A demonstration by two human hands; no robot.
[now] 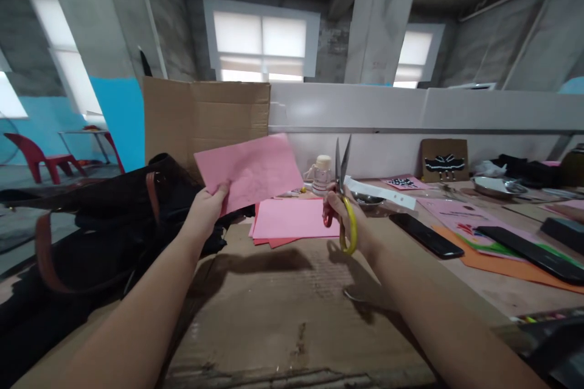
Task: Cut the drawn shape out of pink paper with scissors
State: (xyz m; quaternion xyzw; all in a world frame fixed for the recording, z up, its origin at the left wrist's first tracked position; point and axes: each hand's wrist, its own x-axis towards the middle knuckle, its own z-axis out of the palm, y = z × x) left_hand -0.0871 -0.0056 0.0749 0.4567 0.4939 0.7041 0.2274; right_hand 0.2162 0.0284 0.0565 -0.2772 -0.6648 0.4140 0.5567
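Note:
My left hand (216,202) pinches the lower left part of a pink paper sheet (255,167), which is held up in the air and slightly tilted. Faint marks show on its face. In my right hand (340,206) is a pair of scissors (350,228) with a yellow handle loop and a red one. Their metal blades point upward and stand a little apart, to the right of the raised sheet and not touching it. Between and beyond my hands lies a stack of pink and red paper (292,220) on the cardboard (274,304).
A black bag (104,225) with brown handles is at the left. Behind the paper stand a cardboard panel (228,106) and a capped bottle (322,171). On the right are a black phone (426,235), another dark device (524,249), an orange sheet (479,264) and a metal bowl (499,186).

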